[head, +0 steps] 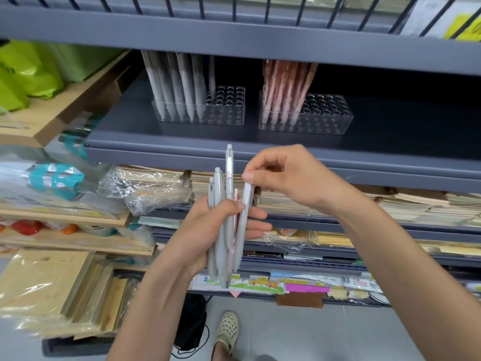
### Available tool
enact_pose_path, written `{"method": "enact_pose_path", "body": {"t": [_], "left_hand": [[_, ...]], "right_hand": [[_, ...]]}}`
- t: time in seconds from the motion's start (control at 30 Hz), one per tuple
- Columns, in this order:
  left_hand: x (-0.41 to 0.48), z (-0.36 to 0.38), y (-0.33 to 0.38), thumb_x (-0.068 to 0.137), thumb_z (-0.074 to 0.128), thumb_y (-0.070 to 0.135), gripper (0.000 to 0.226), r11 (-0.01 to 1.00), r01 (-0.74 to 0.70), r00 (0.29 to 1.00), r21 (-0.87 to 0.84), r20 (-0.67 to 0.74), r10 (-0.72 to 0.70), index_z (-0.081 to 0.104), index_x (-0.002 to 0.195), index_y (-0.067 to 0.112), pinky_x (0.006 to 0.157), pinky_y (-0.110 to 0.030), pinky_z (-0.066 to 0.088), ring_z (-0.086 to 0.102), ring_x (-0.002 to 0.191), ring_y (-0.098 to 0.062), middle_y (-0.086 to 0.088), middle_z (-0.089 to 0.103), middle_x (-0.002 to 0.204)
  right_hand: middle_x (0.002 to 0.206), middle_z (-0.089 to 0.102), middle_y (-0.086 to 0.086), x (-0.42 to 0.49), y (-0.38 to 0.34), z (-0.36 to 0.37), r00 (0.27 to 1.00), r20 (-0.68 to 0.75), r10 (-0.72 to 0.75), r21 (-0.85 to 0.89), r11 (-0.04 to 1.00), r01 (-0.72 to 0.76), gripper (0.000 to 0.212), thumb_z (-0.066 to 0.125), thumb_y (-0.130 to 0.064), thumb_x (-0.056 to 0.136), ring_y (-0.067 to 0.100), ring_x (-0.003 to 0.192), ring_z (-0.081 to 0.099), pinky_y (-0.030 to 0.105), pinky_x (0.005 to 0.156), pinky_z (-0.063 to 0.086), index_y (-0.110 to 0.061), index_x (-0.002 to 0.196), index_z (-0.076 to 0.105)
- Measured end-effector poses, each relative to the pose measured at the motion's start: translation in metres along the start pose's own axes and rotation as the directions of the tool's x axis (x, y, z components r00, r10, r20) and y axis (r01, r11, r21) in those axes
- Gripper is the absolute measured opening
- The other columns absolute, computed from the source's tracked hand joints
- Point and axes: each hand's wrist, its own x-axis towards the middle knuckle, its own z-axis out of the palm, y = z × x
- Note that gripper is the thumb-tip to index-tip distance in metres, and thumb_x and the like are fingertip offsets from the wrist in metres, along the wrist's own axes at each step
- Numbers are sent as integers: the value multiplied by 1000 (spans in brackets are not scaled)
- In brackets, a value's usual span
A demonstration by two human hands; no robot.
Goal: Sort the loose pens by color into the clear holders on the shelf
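pens [222, 251] | left hand [203, 227] fingers curled round bundle | right hand [289, 175] fingers pinch rightmost pen [246, 198] top

Tops of the grey pens [179, 87] in the left holder [229, 110] and the pink pens [283, 92] in the right holder [328, 118] are hidden behind the upper shelf rail [260, 45]; both sets are blurred. A pink pen [235, 196] held in the left hand [208, 230] is mostly covered by the grey bundle [221, 230]. The top end of the outer pen [243, 217] is hidden where it is pinched by the right hand [283, 175]. The yellow label [463, 24] is cut off top right, text unreadable.
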Motion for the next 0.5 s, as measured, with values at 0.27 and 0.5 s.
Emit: {"method": "enact_pose_path", "body": {"t": [0.27, 0.5], "left_hand": [[-7, -18, 2, 98, 53, 8, 22, 996, -13, 999, 94, -48, 17, 59, 105, -12, 46, -25, 48, 60, 50, -20, -13, 73, 74], [-10, -25, 11, 89, 61, 13, 39, 1000, -29, 997, 10, -72, 30, 54, 109, -19, 40, -22, 41, 50, 39, -16, -11, 70, 66]], "right_hand": [[73, 67, 2, 13, -3, 2, 944, -327, 47, 303, 951, 58, 7, 67, -14, 90, 13, 64, 61, 25, 62, 52, -10, 92, 73], [96, 71, 18, 13, -1, 21, 998, 60, -25, 495, 869, -8, 22, 68, -7, 86, 16, 70, 64, 24, 64, 54, -5, 108, 68]]}}
